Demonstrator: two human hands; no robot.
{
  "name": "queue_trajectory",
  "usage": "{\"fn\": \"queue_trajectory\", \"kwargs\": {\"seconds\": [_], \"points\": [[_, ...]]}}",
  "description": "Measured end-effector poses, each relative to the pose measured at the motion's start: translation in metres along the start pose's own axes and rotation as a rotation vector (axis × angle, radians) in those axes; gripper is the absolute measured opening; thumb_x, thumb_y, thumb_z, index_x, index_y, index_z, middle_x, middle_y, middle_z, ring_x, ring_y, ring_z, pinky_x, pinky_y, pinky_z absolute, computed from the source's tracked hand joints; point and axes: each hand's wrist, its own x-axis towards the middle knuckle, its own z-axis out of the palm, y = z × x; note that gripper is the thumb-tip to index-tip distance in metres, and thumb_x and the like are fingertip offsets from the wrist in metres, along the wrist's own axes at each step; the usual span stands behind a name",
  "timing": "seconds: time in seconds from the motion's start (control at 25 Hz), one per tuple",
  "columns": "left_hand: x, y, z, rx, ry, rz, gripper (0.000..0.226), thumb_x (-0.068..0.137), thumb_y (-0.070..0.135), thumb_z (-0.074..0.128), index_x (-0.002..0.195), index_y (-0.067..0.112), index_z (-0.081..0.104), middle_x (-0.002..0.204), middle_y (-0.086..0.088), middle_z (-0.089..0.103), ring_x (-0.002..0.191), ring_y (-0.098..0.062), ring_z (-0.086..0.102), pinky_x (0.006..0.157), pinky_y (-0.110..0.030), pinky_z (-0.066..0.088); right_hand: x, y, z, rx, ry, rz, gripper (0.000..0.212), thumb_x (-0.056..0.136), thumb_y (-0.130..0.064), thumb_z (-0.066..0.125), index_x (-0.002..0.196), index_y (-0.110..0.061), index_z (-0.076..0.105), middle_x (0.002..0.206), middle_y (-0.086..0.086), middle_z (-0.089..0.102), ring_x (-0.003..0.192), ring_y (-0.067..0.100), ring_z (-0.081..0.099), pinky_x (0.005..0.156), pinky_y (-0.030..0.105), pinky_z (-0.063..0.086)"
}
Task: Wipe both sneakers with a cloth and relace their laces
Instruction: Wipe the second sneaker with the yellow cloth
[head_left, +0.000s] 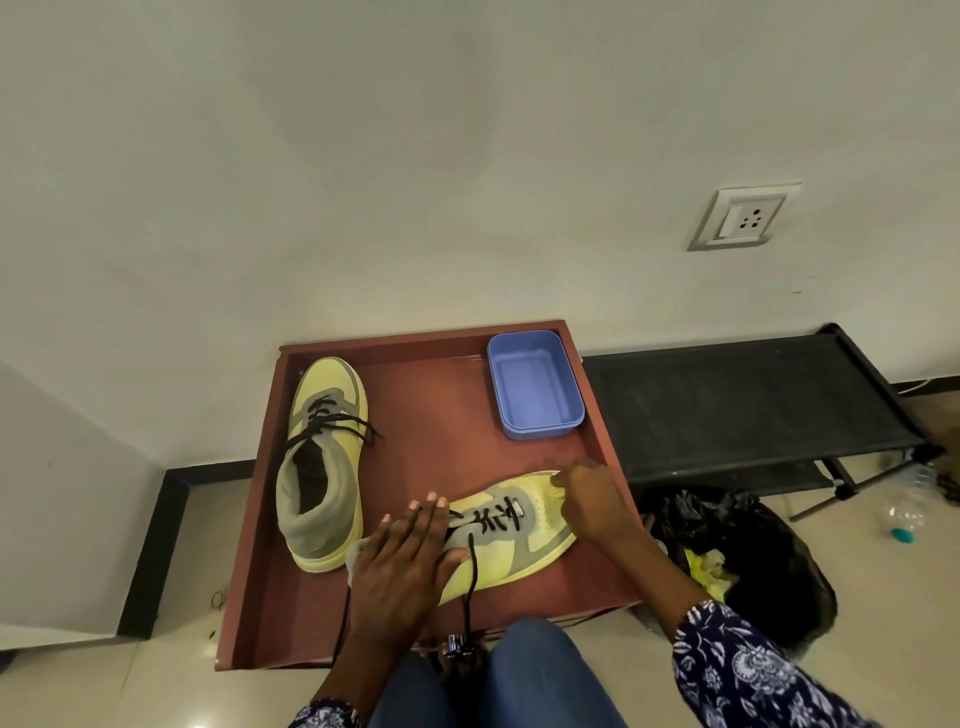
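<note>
Two yellow-and-grey sneakers lie in a red-brown tray. The far sneaker stands at the left with its toe pointing away and its black laces tied loosely. The near sneaker lies across the tray's front with its toe to the right. Its black lace is partly threaded, and the loose ends trail over the tray's front edge. My left hand presses flat on that sneaker's heel end, fingers straight. My right hand has its fingers curled on a crumpled yellow cloth at the toe.
A blue plastic tub sits in the tray's back right corner. Right of the tray stand a black folding rack and a black bag with yellow material in it. A wall lies behind, and my knees are at the front edge.
</note>
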Motion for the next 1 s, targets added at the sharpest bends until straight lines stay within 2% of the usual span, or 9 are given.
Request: {"fn": "queue_trajectory", "kwargs": {"seconds": [0.12,0.24,0.32,0.4,0.48,0.56,0.68,0.84,1.0], "points": [[0.000,0.010,-0.010,-0.052,-0.079,-0.121,0.054,0.095,0.054,0.023,0.127,0.015,0.045,0.123,-0.006,0.062,0.117,-0.020,0.056,0.105,-0.030,0.026,0.004,-0.002,-0.005,-0.007,0.013,-0.027,0.039,0.087,-0.002,0.049,0.124,-0.007,0.058,0.125,0.014,0.059,0.112,0.029,0.056,0.096,0.028,0.044],[-0.012,0.036,-0.019,-0.278,-0.002,-0.415,0.063,0.091,0.059,0.025,0.134,0.014,0.035,0.137,-0.015,0.048,0.131,-0.020,0.031,0.108,-0.040,0.026,0.007,-0.005,-0.004,-0.026,0.010,-0.043,0.037,0.088,-0.002,0.048,0.122,-0.009,0.058,0.122,0.012,0.062,0.107,0.027,0.060,0.092,0.028,0.048],[-0.014,0.058,-0.030,-0.453,0.104,-0.720,0.082,0.081,0.072,0.032,0.135,0.010,0.036,0.140,-0.021,0.041,0.132,-0.026,0.029,0.104,-0.048,0.033,0.007,-0.006,-0.004,-0.024,0.017,-0.055,0.036,0.089,-0.002,0.049,0.123,-0.009,0.057,0.123,0.011,0.060,0.106,0.025,0.060,0.093,0.028,0.049],[-0.006,0.071,-0.041,-0.566,0.189,-1.112,0.103,0.062,0.080,0.047,0.133,0.004,0.041,0.134,-0.024,0.043,0.127,-0.035,0.035,0.102,-0.050,0.036,0.006,-0.006,-0.005,-0.028,0.011,-0.081,0.039,0.089,-0.002,0.050,0.127,-0.009,0.053,0.128,0.011,0.056,0.110,0.026,0.057,0.094,0.028,0.048],[0.007,0.072,-0.048,-0.667,0.139,-1.541,0.099,0.061,0.062,0.067,0.133,0.002,0.038,0.133,-0.025,0.040,0.128,-0.037,0.034,0.103,-0.048,0.037,0.004,-0.005,-0.005,-0.041,-0.006,-0.125,0.042,0.090,-0.004,0.050,0.131,-0.010,0.049,0.131,0.011,0.053,0.113,0.028,0.055,0.095,0.029,0.047],[0.014,0.066,-0.043,-0.720,0.065,-1.767,0.086,0.073,0.042,0.073,0.135,-0.002,0.032,0.136,-0.027,0.035,0.129,-0.039,0.032,0.102,-0.049,0.038,0.002,-0.001,-0.003,-0.044,-0.012,-0.145,0.044,0.089,-0.005,0.048,0.132,-0.011,0.046,0.133,0.011,0.052,0.115,0.029,0.054,0.095,0.030,0.046],[0.017,0.059,-0.029,-0.699,0.022,-1.811,0.082,0.077,0.040,0.069,0.134,-0.001,0.027,0.134,-0.029,0.035,0.125,-0.044,0.035,0.098,-0.053,0.040,0.001,0.004,0.001,-0.015,-0.011,-0.147,0.045,0.088,-0.004,0.048,0.132,-0.011,0.046,0.132,0.012,0.051,0.115,0.029,0.053,0.096,0.029,0.045],[0.029,0.053,-0.015,-0.737,0.041,-1.811,0.079,0.079,0.039,0.067,0.135,0.012,0.019,0.140,-0.027,0.020,0.126,-0.044,0.032,0.094,-0.057,0.043,-0.006,0.009,0.004,0.017,-0.001,-0.142,0.050,0.085,0.000,0.046,0.133,-0.013,0.047,0.133,0.011,0.050,0.116,0.029,0.051,0.100,0.028,0.041],[0.040,0.057,-0.012,-0.745,0.038,-1.779,0.079,0.080,0.026,0.069,0.138,0.013,0.017,0.143,-0.028,0.015,0.127,-0.043,0.030,0.099,-0.052,0.040,-0.013,0.015,0.003,0.024,0.039,-0.152,0.053,0.085,0.000,0.043,0.137,-0.014,0.044,0.138,0.007,0.045,0.120,0.026,0.049,0.104,0.025,0.035]]}}
